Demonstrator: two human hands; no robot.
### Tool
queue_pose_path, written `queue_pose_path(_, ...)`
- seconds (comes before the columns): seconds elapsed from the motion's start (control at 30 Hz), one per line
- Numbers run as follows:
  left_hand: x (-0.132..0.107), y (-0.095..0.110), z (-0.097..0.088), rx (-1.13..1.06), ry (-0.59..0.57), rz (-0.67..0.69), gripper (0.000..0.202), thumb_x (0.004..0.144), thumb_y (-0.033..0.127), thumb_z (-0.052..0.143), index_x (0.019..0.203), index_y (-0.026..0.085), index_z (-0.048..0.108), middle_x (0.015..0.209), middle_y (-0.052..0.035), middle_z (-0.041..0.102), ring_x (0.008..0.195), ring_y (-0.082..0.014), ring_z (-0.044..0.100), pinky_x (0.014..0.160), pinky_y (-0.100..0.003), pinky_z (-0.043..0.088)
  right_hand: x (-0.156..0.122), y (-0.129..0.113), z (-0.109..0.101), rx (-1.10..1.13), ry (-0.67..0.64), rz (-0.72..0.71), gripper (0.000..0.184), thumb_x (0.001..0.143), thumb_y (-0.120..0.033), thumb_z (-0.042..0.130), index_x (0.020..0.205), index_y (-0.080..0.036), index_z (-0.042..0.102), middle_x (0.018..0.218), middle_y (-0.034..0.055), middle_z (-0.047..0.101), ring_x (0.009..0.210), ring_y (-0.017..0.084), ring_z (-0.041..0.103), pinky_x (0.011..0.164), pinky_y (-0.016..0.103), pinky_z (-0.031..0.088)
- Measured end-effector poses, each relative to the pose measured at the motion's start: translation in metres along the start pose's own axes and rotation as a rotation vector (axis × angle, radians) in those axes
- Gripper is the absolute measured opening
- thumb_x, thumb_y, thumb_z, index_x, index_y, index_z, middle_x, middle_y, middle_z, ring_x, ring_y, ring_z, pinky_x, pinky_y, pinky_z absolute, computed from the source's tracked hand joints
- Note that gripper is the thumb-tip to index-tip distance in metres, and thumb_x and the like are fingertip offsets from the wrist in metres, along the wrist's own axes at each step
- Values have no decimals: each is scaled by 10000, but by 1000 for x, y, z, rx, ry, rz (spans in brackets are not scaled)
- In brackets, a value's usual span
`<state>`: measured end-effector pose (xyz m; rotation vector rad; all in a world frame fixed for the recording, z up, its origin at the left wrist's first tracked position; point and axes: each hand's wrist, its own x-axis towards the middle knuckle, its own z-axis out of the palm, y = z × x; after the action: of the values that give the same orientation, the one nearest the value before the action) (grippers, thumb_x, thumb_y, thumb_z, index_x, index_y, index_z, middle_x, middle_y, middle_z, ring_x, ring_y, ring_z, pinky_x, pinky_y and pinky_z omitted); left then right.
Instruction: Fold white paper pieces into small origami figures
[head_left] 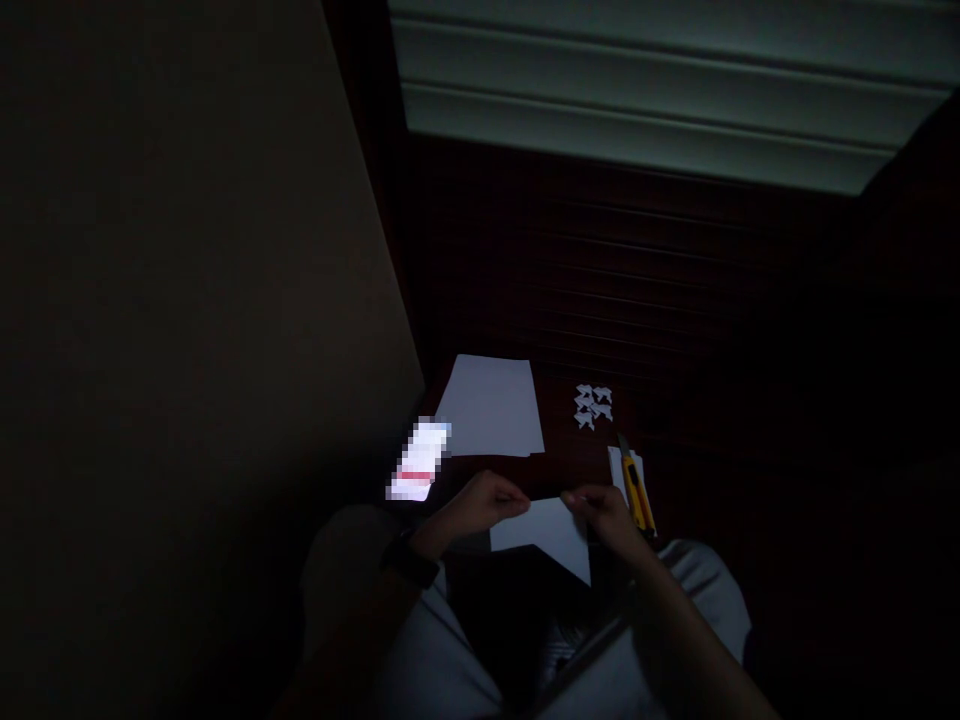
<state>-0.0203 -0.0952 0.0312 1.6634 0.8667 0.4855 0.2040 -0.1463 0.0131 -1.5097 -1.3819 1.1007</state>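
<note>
Wall (pixel 187 260) fills our left, unlit; a pale slatted panel (pixel 637 95) sits up ahead with dark slats (pixel 600 240) below it. Dark reddish tabletop (pixel 562 445) is in front of our knees (pixel 709 590).

Blank white paper stack (pixel 491 408) lies flat on the far left part of the top; looks like more than one sheet from the near edge.

Active item: smaller white paper piece (pixel 559 530), at the near edge of the table, between our hands. Left hand (pixel 487 498) has thumb and fingers pinched together on its far left edge; right hand (pixel 602 508) pinches the far right corner. Outline is angular; can't tell if it's creased or just bent.

Step in hand, our read: lining up or creasing that piece. Next move calls for matched edges and a steady pinch both sides, or the fold runs crooked.

Phone (pixel 421 460) on the left, screen lit. Yellow-and-black utility knife (pixel 637 495) on the right, lying over white paper slips (pixel 615 466), near our right hand. Black wristband (pixel 411 560) on our left wrist. Smallest: clustered folded paper shapes (pixel 592 407) beyond the knife.

Text: phone screen pixelated, only a red bar shows. No brand or lettering legible on the knife. Visible paper faces look blank.
</note>
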Motion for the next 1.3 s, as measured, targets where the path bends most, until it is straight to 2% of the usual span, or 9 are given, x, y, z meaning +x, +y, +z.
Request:
queue_pose_path(0.23, -9, -4, -12, -2, -31, -36, 277, 682, 368, 604, 753, 124, 715, 663, -51, 682, 599, -158, 587, 543, -219, 410, 4, 4, -13, 90, 70, 33, 364, 640, -495, 632, 558, -143, 596, 472, -25, 465, 439, 85, 376, 418, 211, 256)
queue_pose_path(0.4, -12, -17, -23, -137, -80, -103, 282, 662, 359, 619, 776, 117, 707, 712, -86, 692, 648, -180, 626, 604, -257, 466, 4, 4, -30, 118, 111, 59, 363, 633, -495, 640, 588, -136, 617, 513, 2, 514, 473, 104, 422, 440, 220, 299)
queue_pose_path(0.53, -11, -37, -27, -216, 78, -163, 289, 654, 355, 631, 809, 116, 683, 767, -102, 693, 690, -192, 640, 637, -286, 491, 7, 15, -40, 170, 205, 87, 359, 643, -496, 635, 610, -139, 626, 540, 18, 550, 498, 130, 466, 456, 233, 329)
queue_pose_path(0.63, -5, -40, -18, -308, 233, -184, 355, 687, 415, 601, 848, 105, 664, 835, -123, 683, 718, -193, 639, 648, -297, 500, 8, 25, -33, 238, 244, 110, 340, 650, -478, 641, 692, -140, 646, 607, 25, 595, 547, 149, 509, 493, 239, 362)
queue_pose_path(0.73, 4, -29, -1, -385, 252, -157, 424, 693, 445, 599, 990, 143, 624, 947, -105, 660, 821, -210, 620, 635, -294, 505, 8, 29, -18, 313, 202, 125, 339, 674, -479, 621, 704, -142, 649, 668, 36, 626, 590, 162, 539, 525, 244, 386)
queue_pose_path(0.8, 11, -21, 9, -419, 244, -117, 422, 691, 445, 607, 977, 135, 627, 952, -99, 657, 845, -218, 609, 644, -290, 497, 7, 29, -8, 359, 175, 141, 363, 690, -501, 595, 675, -143, 644, 657, 38, 628, 582, 163, 543, 524, 247, 391)
queue_pose_path(0.9, 18, -17, 20, -451, 327, -84, 405, 684, 458, 611, 865, 98, 656, 845, -92, 674, 780, -210, 615, 658, -286, 477, 6, 28, -1, 386, 162, 168, 410, 690, -539, 574, 600, -141, 618, 584, 32, 607, 530, 155, 527, 502, 249, 388)
queue_pose_path(1.13, 24, -30, 25, -638, 393, -192, 436, 679, 486, 599, 897, 111, 646, 819, -93, 664, 733, -197, 617, 579, -273, 469, 1, 35, -5, 304, 163, 167, 397, 649, -526, 623, 653, -129, 644, 636, 49, 636, 596, 182, 562, 547, 264, 421)
queue_pose_path(1.3, 26, -29, 25, -720, 408, -189, 400, 668, 443, 628, 876, 103, 656, 765, -81, 664, 664, -166, 606, 571, -257, 454, 0, 41, -5, 314, 193, 161, 353, 641, -477, 654, 687, -127, 655, 667, 55, 651, 623, 188, 577, 566, 270, 430)
